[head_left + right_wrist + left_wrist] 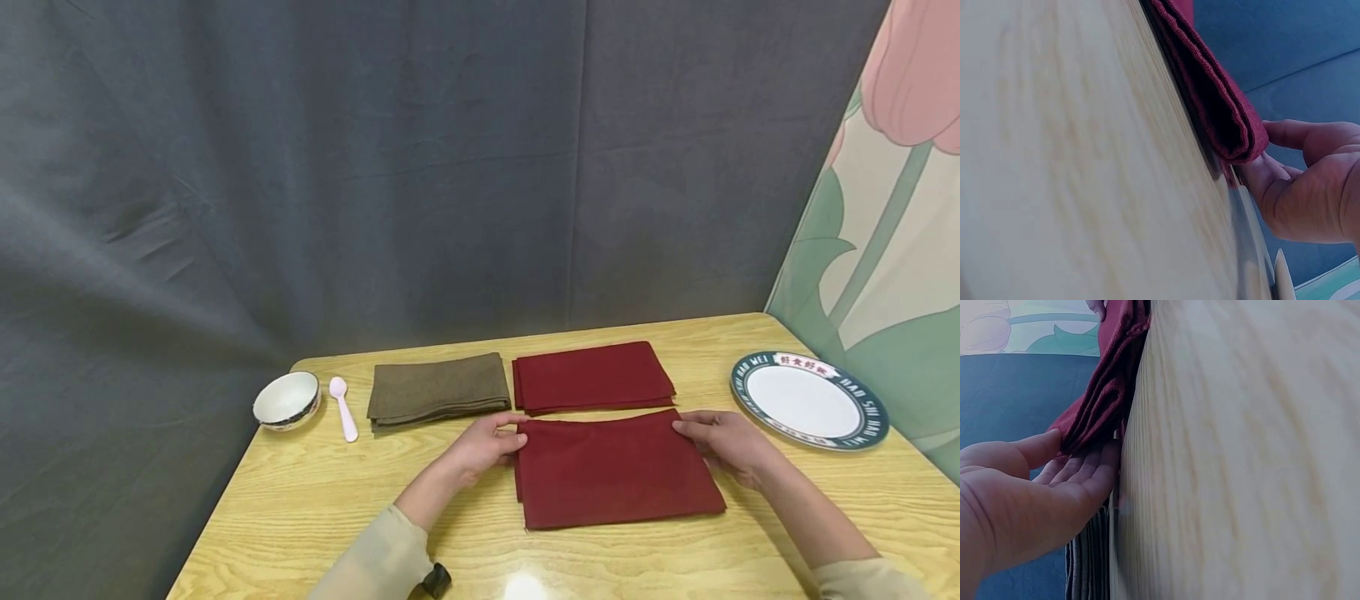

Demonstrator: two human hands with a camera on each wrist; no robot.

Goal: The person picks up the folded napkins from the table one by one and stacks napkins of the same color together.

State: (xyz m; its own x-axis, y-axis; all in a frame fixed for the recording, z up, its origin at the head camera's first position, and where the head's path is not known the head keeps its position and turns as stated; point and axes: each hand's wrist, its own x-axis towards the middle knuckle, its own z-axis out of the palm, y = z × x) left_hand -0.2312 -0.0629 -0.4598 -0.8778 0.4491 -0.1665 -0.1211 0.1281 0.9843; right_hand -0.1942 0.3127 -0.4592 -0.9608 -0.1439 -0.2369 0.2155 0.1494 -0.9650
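Observation:
In the head view a folded dark red cloth (618, 471) lies near the middle of the table, its far edge lifted. My left hand (483, 446) pinches its far left corner between thumb and fingers; the left wrist view shows the thumb above the layered folds (1104, 394) and the fingers beneath. At the far right corner my right hand (727, 446) pinches the cloth too. From the side, the right wrist view shows the folded edge (1235, 125) between thumb and fingers, close over the tabletop.
Just behind lies a second folded red cloth (592, 377), with a folded brown cloth (441, 387) to its left. A pink spoon (344, 408) and a white bowl (287, 400) are at the left. On the right sits a green-rimmed plate (810, 400) on the wooden table (300, 517).

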